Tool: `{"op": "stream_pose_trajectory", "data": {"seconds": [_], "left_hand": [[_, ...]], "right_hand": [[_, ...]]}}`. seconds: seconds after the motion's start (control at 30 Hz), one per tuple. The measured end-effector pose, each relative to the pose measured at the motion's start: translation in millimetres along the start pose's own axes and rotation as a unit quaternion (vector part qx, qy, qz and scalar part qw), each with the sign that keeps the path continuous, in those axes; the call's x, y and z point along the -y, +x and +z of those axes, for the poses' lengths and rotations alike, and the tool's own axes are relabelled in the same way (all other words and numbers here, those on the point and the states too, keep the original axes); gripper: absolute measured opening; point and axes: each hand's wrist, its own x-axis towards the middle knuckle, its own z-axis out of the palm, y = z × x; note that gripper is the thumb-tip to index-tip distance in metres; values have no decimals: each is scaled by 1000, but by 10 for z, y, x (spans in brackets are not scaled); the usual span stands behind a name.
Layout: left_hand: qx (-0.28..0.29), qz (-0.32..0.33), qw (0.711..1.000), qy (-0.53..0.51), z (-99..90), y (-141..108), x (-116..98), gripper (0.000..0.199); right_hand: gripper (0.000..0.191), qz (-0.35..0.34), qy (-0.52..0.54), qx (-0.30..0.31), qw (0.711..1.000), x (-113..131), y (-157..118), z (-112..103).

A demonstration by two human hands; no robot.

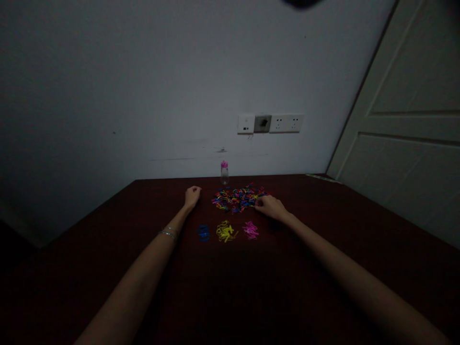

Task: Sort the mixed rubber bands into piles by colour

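A loose heap of many-coloured small rubber bands [235,197] lies on the dark red table. At its right edge is my right hand [271,207], thumb and fingers pinched together against the bands; what sits between the fingertips is too small to make out. My left hand [193,195] rests on the table left of the heap, fingers curled closed, with nothing seen in it. Nearer to me are three sorted groups: blue bands [203,233] on the left, yellow bands [225,232] in the middle, pink bands [250,230] on the right.
Behind the heap, a clear bottle with a pink top [224,173] stands upright near the wall. The table [223,287] meets a pale wall carrying sockets and a switch [270,123]. A panelled door [406,120] is at the right. The light is dim.
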Motion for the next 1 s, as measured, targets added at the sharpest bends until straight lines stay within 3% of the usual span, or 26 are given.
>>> {"op": "stream_pose_trajectory", "data": {"seconds": [0.27,0.63,1.0], "left_hand": [[9,11,1000,17,39,81,99,30],[14,12,1000,20,30,57,75,29],[13,25,999,19,28,65,105,28]], "right_hand": [[17,-5,12,8,1000,-12,25,10],[15,-27,51,-12,998,-84,0,-20],[21,-56,182,-28,981,-464,-269,-183]]}}
